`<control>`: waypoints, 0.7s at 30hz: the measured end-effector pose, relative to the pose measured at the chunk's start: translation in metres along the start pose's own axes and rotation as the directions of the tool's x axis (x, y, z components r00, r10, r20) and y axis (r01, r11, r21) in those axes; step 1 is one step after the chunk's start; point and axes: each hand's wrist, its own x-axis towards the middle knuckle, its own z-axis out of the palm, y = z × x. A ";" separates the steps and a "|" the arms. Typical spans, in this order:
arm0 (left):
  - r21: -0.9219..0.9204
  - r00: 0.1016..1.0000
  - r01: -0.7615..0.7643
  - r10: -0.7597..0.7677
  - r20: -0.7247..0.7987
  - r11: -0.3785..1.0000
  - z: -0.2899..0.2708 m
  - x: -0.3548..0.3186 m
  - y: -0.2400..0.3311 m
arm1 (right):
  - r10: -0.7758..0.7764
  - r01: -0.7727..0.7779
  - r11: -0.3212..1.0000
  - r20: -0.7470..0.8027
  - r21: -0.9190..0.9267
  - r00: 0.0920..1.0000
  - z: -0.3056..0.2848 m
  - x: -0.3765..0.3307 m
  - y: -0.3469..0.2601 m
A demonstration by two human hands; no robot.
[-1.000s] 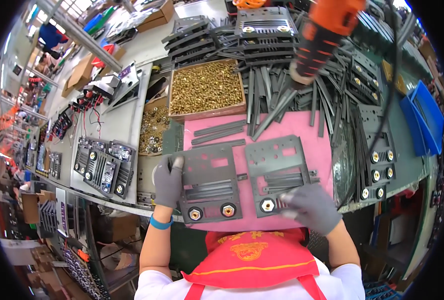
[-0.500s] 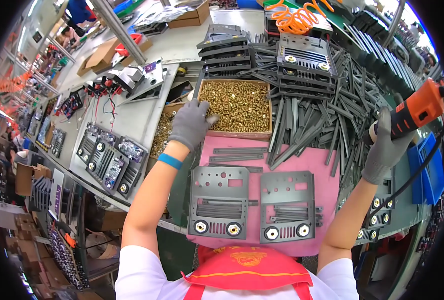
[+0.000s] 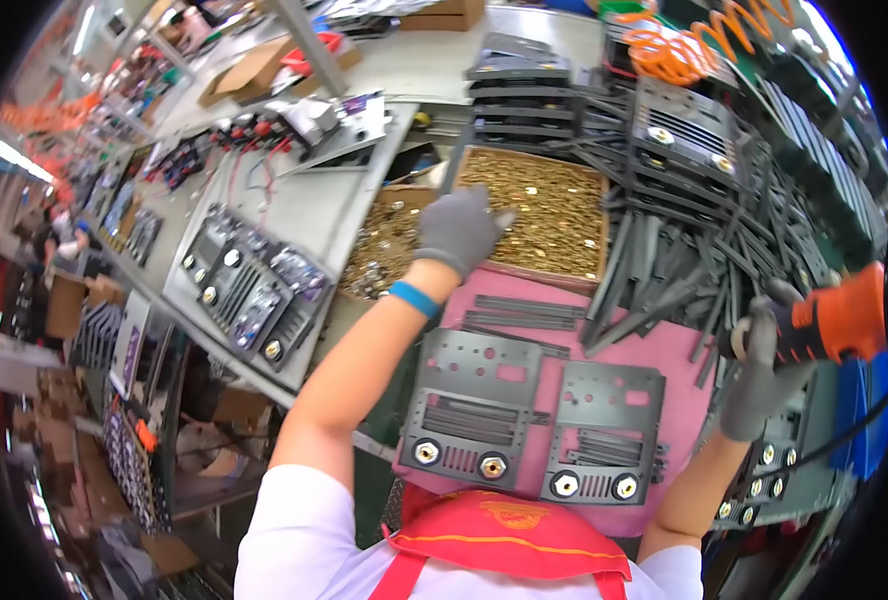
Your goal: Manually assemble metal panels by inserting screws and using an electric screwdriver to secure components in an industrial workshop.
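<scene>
— What is lying over on the left?
— On the pale worktop [image 3: 309,215], several panels with circuit boards [image 3: 254,290] are lying grouped together, and to their right small loose parts [image 3: 379,250] are lying heaped.
— And what is the left hand [image 3: 457,232] doing?
— It is wearing a grey glove, with a blue wristband [image 3: 414,298] circling the wrist. It is reaching over the left side of a shallow box [image 3: 544,279] and touching the brass-coloured pieces [image 3: 554,220] filling it. Its thumb is pointing right, but I cannot tell whether the fingers are pinching a piece or hanging loose.
— What is resting on the near side?
— A left plate [image 3: 469,379] and a right plate [image 3: 604,405], both grey, are lying side by side on a pink mat [image 3: 686,395]. Each is carrying two hexagonal fittings [image 3: 492,466] along its near edge.
— And farther off?
— A stack of dark plates [image 3: 519,100] is standing beyond the box, and a heap of grey strips [image 3: 664,280] is spreading to the right.
— The right hand [image 3: 759,388]?
— Also gloved, it is gripping an orange and black power tool [image 3: 836,322] around its dark section, well apart from the left hand. Just right, a blue bin [image 3: 869,400] is showing.
</scene>
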 end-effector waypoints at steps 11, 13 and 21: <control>-0.163 0.997 0.044 -0.033 0.071 0.986 0.023 0.029 -0.012 | -0.055 0.058 0.990 0.028 -0.132 0.998 -0.031 -0.021 -0.010; -0.504 0.986 0.161 -0.153 0.058 0.848 0.034 0.048 -0.019 | -0.038 0.043 0.998 0.100 -0.047 0.994 -0.049 -0.020 -0.004; -0.406 0.744 0.547 0.203 0.636 -0.732 0.007 0.037 -0.029 | 0.027 -0.048 0.996 0.244 0.081 0.969 -0.046 -0.031 -0.040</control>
